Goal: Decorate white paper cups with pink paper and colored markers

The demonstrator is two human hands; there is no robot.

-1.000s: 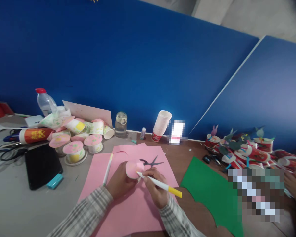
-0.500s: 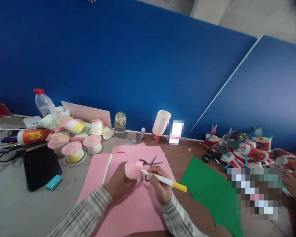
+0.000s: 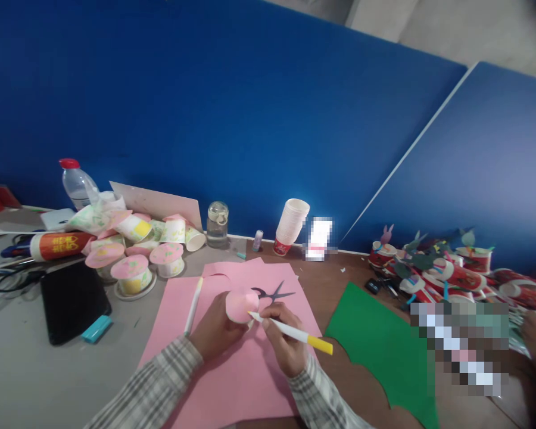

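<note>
The left hand [image 3: 215, 328] is holding a round pink top [image 3: 239, 305] in a curled grip, and it is mostly hiding what is under it. The right hand [image 3: 288, 345] is pinching a yellow-ended marker [image 3: 296, 333] in a closed grip, and the tip is pointing at the pink top's edge. The pink top is hovering over the pink paper [image 3: 236, 387], near the scissors [image 3: 280, 294].

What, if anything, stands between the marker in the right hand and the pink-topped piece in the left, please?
Nothing visible: the marker in the right hand has its tip at the pink-topped piece; the scissors lie behind, not between.
</note>
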